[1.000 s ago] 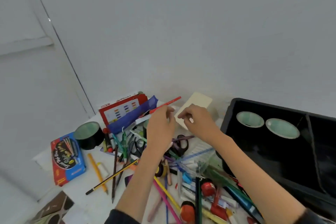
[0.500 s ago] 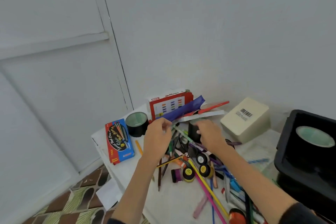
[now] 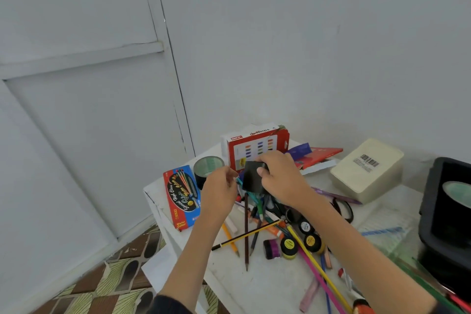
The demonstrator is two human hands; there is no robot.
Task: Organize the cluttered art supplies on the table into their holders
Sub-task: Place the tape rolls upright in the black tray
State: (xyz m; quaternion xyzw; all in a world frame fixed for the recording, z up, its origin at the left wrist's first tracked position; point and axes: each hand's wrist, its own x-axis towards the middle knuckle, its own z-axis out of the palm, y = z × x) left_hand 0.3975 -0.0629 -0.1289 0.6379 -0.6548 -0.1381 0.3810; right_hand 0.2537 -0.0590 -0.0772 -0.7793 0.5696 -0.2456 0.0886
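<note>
Head view, against half a second ago: the black holder (image 3: pixel 252 178) has come up off the heap of pens and now hangs in front of the red pastel box (image 3: pixel 254 150), above the table (image 3: pixel 267 285); the left hand (image 3: pixel 219 191) has shifted from beside the purple strip (image 3: pixel 299 148) to the holder's left side. The holder's long axis runs roughly upright, leaning slightly; which end is the open one cannot be told. The right hand (image 3: pixel 280 181) clamps it, thumb on the near face, fingers curled over the top and far side; the left hand's fingers are bunched together at the upper end of a teal pen (image 3: pixel 240 183) that slants down to the right under the holder; whether they pinch it cannot be told. Beneath, a brown pencil (image 3: pixel 246 232) lies with its tip toward the camera among the loose pencils.
</note>
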